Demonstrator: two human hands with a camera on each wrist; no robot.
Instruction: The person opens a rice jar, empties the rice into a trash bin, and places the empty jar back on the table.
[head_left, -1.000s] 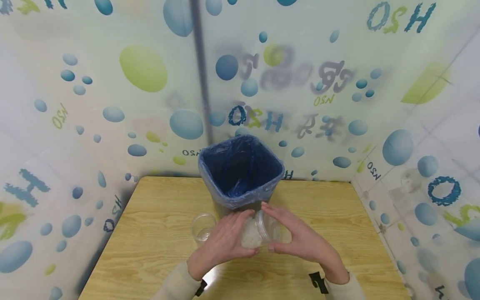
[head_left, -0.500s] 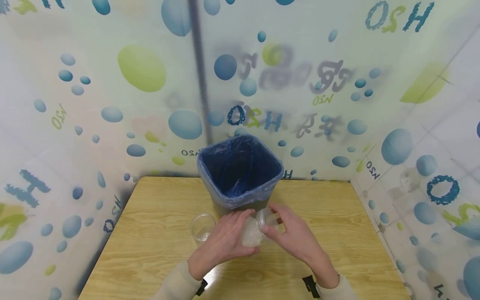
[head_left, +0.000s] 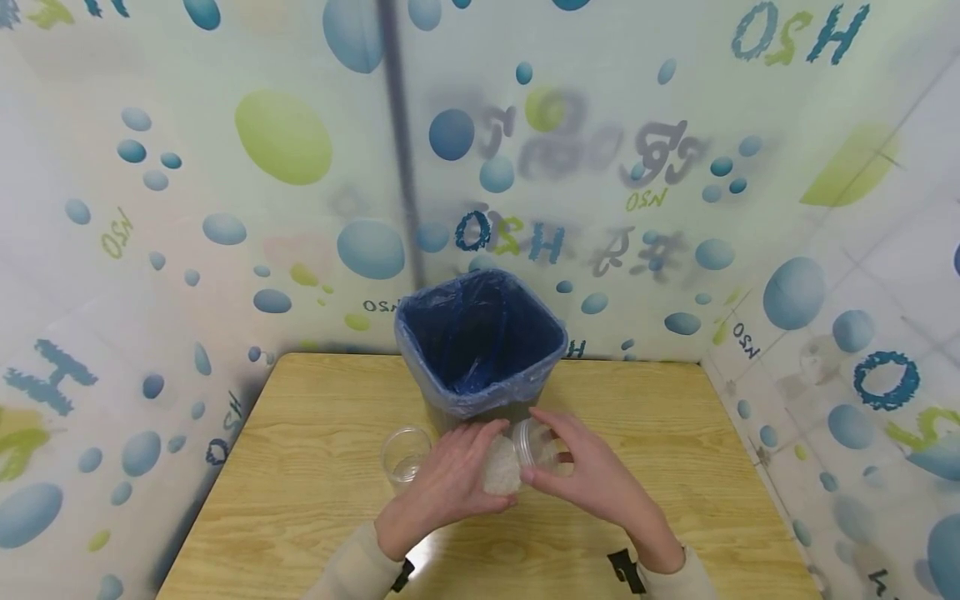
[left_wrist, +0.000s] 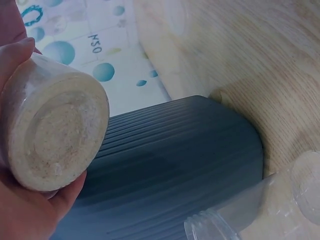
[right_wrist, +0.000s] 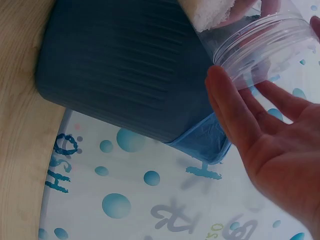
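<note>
My left hand [head_left: 453, 475] grips a clear plastic jar [head_left: 501, 467] packed with white, grain-like stuff. It lies tilted on its side, its round base [left_wrist: 57, 132] facing the left wrist camera. At the other end, my right hand [head_left: 588, 471] holds the clear ridged screw end [right_wrist: 270, 42], thumb on the near side and fingers round the far side. The white stuff stops short of this end, which looks see-through. Both hands are just in front of the bin [head_left: 480, 408]. A second clear jar [head_left: 406, 457] stands on the table beside my left hand, with nothing visible inside.
The dark ribbed bin [left_wrist: 170, 155] stands at the back of the table, its mouth lined with a blue bag [head_left: 420, 333]. The wooden table [head_left: 660, 417] meets walls [head_left: 300, 200] printed with bubbles on three sides.
My right hand's fingers, spread wide a second ago, drew in round the screw end and have since shifted their grip slightly. The left hand and jar stay nearly still.
</note>
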